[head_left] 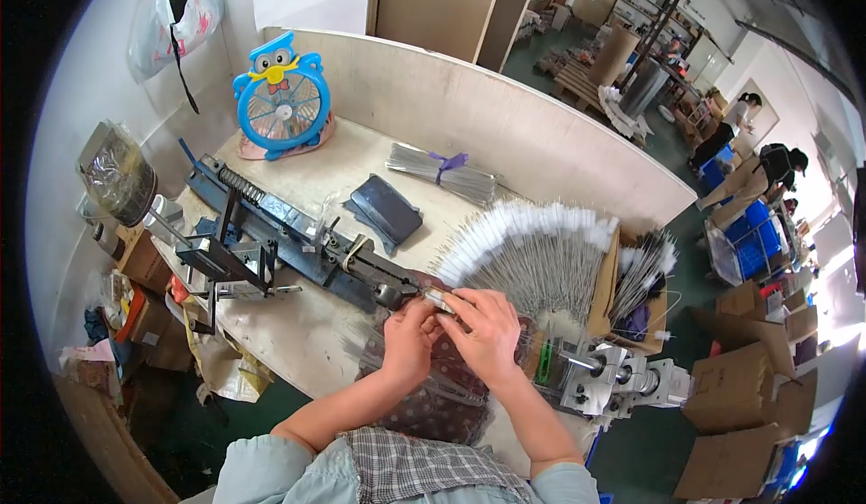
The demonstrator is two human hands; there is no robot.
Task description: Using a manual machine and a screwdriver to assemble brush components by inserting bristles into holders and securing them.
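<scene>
Both hands meet at the near end of a long dark metal bench jig (289, 220) that has a spring on its far part. My left hand (409, 340) is closed in a pinch, its fingertips close to the jig's end; what it pinches is too small to make out. My right hand (485, 331) has thumb and fingers closed on a small whitish piece (438, 299) at that end. Beyond my right hand, thin metal rods with white tips (532, 251) lie fanned out. A dark dotted cloth (451, 405) lies below my hands, partly covered by my forearms.
A blue cartoon-shaped fan (283, 107) stands at the back left. A dark pouch (385, 211) and a bundle of rods tied with purple (442, 172) lie behind the jig. On the right are a metal clamp device (622, 379) and a cardboard box of rods (603, 292). Two people work farther away.
</scene>
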